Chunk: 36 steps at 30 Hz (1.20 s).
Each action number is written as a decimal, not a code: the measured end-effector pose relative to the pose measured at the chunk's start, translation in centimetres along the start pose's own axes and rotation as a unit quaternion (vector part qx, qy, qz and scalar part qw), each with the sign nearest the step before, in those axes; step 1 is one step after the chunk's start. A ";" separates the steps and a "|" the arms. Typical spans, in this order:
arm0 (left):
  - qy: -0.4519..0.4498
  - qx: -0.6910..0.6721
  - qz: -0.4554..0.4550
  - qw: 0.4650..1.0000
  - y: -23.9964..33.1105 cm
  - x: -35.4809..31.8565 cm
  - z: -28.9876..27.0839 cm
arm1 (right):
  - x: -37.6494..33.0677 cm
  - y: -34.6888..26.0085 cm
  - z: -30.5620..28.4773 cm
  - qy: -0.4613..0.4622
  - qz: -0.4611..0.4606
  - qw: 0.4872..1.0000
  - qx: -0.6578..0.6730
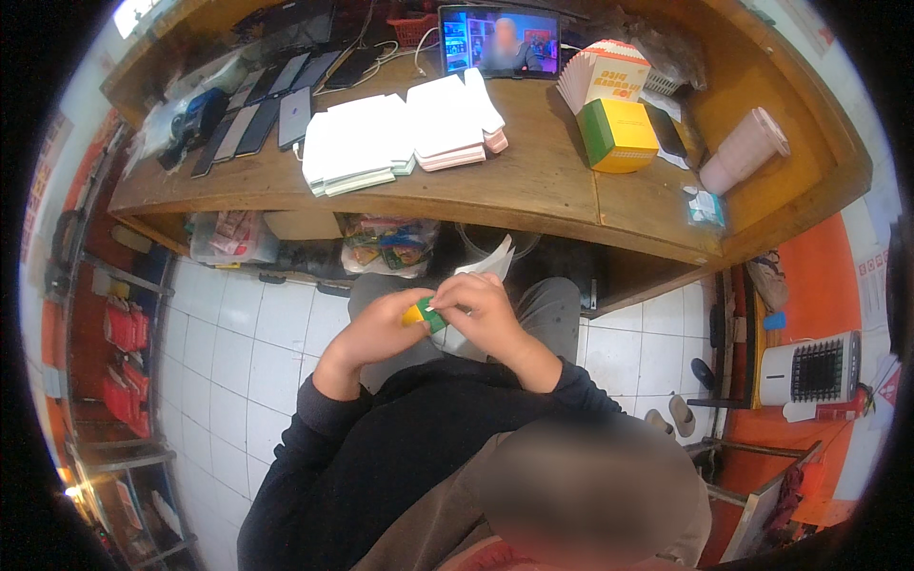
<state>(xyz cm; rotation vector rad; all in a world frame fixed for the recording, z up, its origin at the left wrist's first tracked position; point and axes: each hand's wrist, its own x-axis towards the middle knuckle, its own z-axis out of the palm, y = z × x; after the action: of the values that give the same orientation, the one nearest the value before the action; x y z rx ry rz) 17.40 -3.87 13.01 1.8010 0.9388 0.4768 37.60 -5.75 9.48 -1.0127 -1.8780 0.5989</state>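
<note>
I see both hands meet over my lap, below the table point(533, 186) edge, with a small yellow-and-green box point(424, 315) pinched between them. The box lies directly between the two sets of fingers, its long axis running roughly left to right, yellow end toward the left hand point(376, 328) and green end toward the right hand point(481, 309). Both hands touch it, so neither is clearly nearer; the right one covers more of the green end from above. My left fingers curl closed around the yellow end, the thumb side hidden. My right fingers are bent down and closed on the green end, and a white sheet point(490, 262) stands up just behind them; I cannot tell whether that hand also holds it. Both forearms come up from the lower edge and angle inward, wrists bent, elbows close to my body. On the table, well apart from the hands, sit a larger yellow-and-green carton point(617, 133), stacks of white flats point(400, 133) and a tablet point(499, 43).
</note>
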 end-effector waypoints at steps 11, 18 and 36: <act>0.027 0.014 -0.032 0.999 -2.5 1.0 0.5 | 0.0 2.9 1.5 -0.085 0.162 0.976 0.119; 0.026 -0.184 -0.154 0.970 -7.4 -1.2 -0.4 | 1.0 6.0 2.3 0.043 0.123 0.991 -0.005; 0.299 0.113 0.035 0.947 -3.3 2.7 3.1 | -0.1 2.9 1.7 0.110 0.163 0.965 0.172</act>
<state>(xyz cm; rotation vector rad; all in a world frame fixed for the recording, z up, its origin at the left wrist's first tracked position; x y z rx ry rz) 19.90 -3.00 8.52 1.9356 1.3880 1.0329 37.30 -4.29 6.51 -1.1109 -1.3633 0.9293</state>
